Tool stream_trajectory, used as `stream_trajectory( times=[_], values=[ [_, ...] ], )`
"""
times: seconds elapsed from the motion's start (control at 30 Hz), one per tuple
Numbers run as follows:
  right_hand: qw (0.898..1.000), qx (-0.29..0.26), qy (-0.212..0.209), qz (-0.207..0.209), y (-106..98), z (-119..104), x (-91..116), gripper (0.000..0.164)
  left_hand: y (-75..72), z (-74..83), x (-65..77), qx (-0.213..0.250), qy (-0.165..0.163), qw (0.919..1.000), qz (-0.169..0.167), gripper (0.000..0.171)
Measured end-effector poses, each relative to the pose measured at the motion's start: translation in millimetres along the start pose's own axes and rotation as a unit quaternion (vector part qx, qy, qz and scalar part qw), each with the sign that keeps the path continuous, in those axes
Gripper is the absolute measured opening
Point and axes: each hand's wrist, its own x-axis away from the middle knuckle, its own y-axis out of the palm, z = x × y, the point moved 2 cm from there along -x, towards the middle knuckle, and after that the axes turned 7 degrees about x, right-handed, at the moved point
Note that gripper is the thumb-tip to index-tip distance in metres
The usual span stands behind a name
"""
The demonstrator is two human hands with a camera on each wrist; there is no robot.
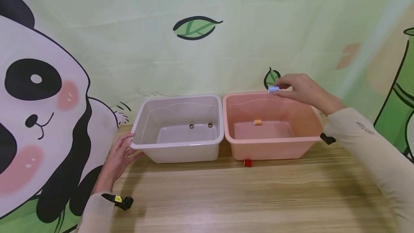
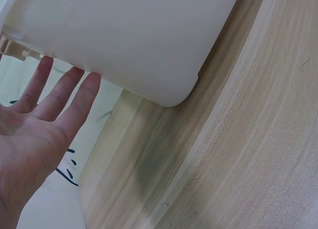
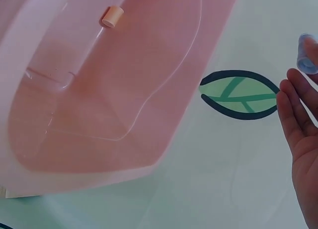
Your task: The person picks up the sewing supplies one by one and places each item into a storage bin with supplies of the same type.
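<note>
Pinching a small pale-blue cylindrical thread spool [image 1: 273, 89], likely light, stiff and best held round its sides, a right hand [image 1: 303, 88] hovers near the back of a rectangular pink plastic bin [image 1: 268, 150] while the left hand [image 1: 119, 156] touches a rectangular white plastic bin [image 1: 184, 154], fingers extended.

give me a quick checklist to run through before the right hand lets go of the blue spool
1. Blue spool pinched in the right hand: ok.
2. Spool fully inside the pink bin's rim: cannot tell; it appears near the back edge, but its depth is unclear.
3. Space on the pink bin's floor: ok, with bare floor around the orange spool.
4. Left hand touching the white bin: ok, fingers at its side.
5. Red spool off the table: not ok, it lies at the pink bin's front.
</note>
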Motion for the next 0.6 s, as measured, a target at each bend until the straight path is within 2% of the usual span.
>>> stream_trajectory(
  times=[0.3,0.6],
  values=[
    [1.000,-0.010,0.002,-0.018,3,3,-8,0.034,0.5,0.9,0.2,0.002,0.005,1.0000,-0.004,0.030],
    [0.998,-0.026,0.039,-0.032,12,11,-11,0.042,0.2,-0.5,-0.3,0.008,0.007,0.9999,-0.006,0.028]
  ],
)
